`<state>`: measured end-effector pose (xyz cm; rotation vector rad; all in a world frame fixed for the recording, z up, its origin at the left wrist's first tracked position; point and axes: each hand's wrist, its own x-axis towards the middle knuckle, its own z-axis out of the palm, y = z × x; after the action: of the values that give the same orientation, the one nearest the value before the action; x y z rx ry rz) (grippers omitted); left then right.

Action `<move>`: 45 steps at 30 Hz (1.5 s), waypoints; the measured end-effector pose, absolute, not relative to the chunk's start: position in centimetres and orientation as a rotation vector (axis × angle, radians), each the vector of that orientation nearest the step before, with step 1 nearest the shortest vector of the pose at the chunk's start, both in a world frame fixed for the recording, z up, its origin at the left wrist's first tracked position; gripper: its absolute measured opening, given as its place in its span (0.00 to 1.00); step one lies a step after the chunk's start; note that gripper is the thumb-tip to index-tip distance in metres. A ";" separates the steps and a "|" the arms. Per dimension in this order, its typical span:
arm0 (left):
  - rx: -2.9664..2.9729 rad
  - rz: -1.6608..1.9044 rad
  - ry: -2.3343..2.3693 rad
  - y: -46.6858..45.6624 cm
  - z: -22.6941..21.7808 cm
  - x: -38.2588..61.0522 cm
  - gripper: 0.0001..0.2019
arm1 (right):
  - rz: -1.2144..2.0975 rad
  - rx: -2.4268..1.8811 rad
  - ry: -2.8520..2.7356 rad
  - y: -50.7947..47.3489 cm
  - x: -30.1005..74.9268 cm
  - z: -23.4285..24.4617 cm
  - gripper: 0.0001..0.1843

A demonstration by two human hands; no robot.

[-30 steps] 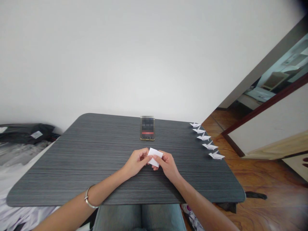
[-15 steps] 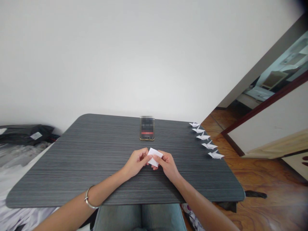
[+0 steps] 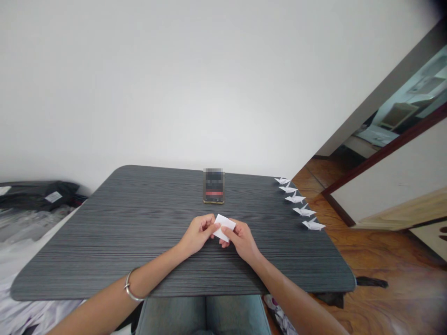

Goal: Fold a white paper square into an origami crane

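Observation:
A small folded white paper [image 3: 224,226] is pinched between both hands just above the dark grey table [image 3: 139,232]. My left hand [image 3: 197,235] grips its left edge with thumb and fingers curled. The right edge is held by my right hand [image 3: 240,239], thumb on top. A metal bangle [image 3: 128,285] sits on my left wrist. Beyond the paper a phone [image 3: 213,186] stands upright near the table's far edge.
Several folded white paper cranes [image 3: 296,200] lie in a row along the table's right edge. A bed with dark bags [image 3: 35,195] is at the left. Wooden floor [image 3: 384,279] and a doorway are at the right. My knees [image 3: 202,316] are under the table's front edge.
Both hands have shifted their fingers slightly on the paper, which stays in the same spot. Nothing else moved.

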<state>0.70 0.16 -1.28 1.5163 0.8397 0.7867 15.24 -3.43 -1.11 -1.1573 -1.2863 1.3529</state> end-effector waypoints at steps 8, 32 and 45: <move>1.524 0.753 0.842 0.0 -0.8 0.7 0.15 | 1.350 -1.169 -1.227 -3.2 15.5 -1.3 0.13; 1.546 0.878 0.941 0.6 -0.9 0.2 0.14 | 1.531 -1.106 -1.172 -3.3 15.5 -1.1 0.13; 1.435 0.771 0.889 0.7 -0.9 0.3 0.12 | 1.539 -1.124 -1.168 -3.1 15.6 -1.6 0.13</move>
<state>0.26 0.70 -0.95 1.4346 0.8891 0.7708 15.63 -3.07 -1.64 -1.1242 -1.1682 1.5391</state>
